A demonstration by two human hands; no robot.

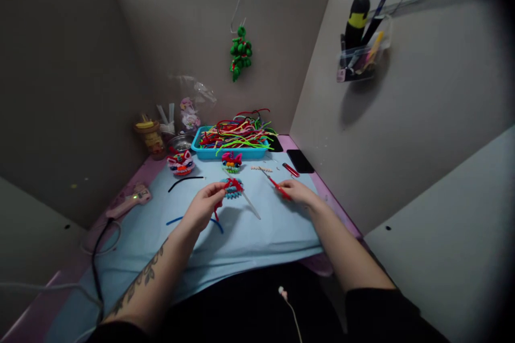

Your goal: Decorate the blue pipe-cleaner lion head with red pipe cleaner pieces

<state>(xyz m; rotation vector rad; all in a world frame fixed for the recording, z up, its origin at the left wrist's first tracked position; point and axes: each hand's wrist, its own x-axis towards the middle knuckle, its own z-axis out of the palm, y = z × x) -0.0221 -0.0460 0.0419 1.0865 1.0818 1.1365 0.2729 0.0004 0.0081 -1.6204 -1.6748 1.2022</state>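
Head view of a pink counter (286, 142) spread with pale blue cloth (273, 231). The person's left grip (208, 201) pinches a red-and-blue fuzzy piece (233, 187) beside a slender translucent stick (252, 208); the right grip (296, 193) holds red-handled metal scissors (277, 186), blades pointing away. Beyond: a pink-and-red fuzzy animal head (181, 164), a smaller magenta-orange-green one (232, 162), and a bright blue plastic tray (231, 154) heaped with multicoloured fuzzy stems (241, 133). Far right: a flat black rectangular slab (300, 161)
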